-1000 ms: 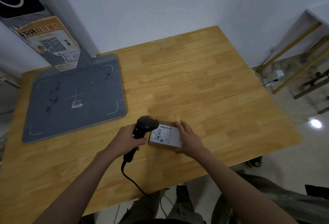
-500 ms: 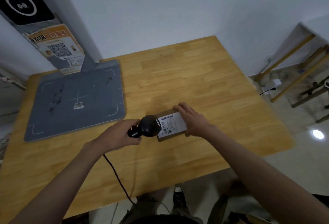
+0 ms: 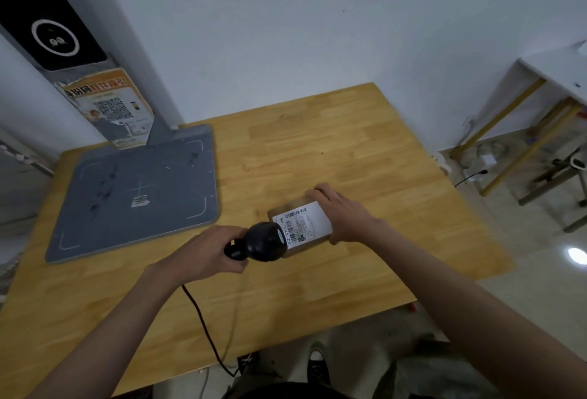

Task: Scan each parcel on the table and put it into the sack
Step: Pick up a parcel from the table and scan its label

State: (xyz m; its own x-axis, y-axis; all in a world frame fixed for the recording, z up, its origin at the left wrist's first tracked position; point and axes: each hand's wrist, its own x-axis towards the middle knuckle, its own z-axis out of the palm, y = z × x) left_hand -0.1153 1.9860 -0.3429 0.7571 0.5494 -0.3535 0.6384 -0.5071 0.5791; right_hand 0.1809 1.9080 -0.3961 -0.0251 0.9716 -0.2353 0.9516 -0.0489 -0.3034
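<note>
Your room is dim, with a flat, cool cast on the wall (image 3: 286, 33). You get one hard glare spot on the floor (image 3: 576, 255) at the right edge, a reflected lamp. Shadows are soft: a faint one under the cable (image 3: 203, 319) on the counter (image 3: 365, 151). Wide-angle bending is strong; the counter edges splay and the pillar (image 3: 104, 49) at left leans. Your forearms at the bottom corners look stretched and soft. The label (image 3: 303, 222) print is partly readable, fine text smeared. The scanner (image 3: 263, 241) head is dark and shows little detail.
</note>
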